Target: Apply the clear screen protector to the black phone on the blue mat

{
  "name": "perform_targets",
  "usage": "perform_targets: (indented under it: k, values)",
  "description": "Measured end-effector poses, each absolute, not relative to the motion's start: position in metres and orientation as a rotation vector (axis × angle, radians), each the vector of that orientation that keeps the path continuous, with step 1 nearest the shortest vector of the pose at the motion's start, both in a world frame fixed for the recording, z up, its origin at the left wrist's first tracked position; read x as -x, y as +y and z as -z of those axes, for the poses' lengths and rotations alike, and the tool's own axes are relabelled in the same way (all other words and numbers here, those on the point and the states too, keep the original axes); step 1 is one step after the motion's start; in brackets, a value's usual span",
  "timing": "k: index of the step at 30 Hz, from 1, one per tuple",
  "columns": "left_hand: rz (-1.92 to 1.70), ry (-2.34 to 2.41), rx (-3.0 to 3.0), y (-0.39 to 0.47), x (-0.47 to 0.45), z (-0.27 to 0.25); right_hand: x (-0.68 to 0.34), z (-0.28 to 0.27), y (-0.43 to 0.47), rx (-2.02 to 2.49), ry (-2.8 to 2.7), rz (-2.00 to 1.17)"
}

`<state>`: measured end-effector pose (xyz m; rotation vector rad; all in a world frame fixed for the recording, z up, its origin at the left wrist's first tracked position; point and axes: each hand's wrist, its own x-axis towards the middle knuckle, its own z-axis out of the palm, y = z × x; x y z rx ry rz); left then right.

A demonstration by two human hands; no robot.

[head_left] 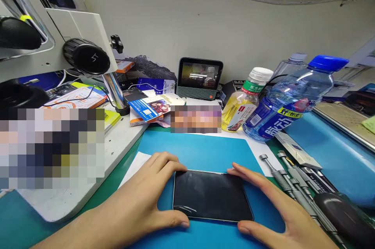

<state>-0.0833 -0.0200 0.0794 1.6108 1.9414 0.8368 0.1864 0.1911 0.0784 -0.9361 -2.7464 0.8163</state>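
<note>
A smartphone [212, 195] with a dark, glossy screen and a thin light rim lies sideways, screen up, on a blue work mat [191, 149]. My left hand [146, 194] grips its left end, fingertips at the far edge and thumb at the near edge. Around the right end curves my right hand [274, 202], with its fingers at the far edge and its thumb by the near right corner. The phone's middle is uncovered between the two hands.
At left stands a microscope stand [84, 54] on a pale base [117, 147]. A small display [200, 75] is at the back. Two drink bottles, one yellow [241, 102] and one blue-capped [281, 104], stand right of it. Screwdrivers [301, 190] and a dark mouse [342, 216] lie at right.
</note>
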Motion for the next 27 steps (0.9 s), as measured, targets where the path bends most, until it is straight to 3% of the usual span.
perform_targets:
  k: [17,27]
  values:
    - [-0.836,1.927,-1.693,-0.026,0.089,-0.073,-0.196,-0.055,0.198,0.846,-2.747,-0.73]
    - [-0.784,1.86,-1.531,-0.031,0.106,-0.095,-0.192,-0.065,0.194,0.861,-2.77,-0.695]
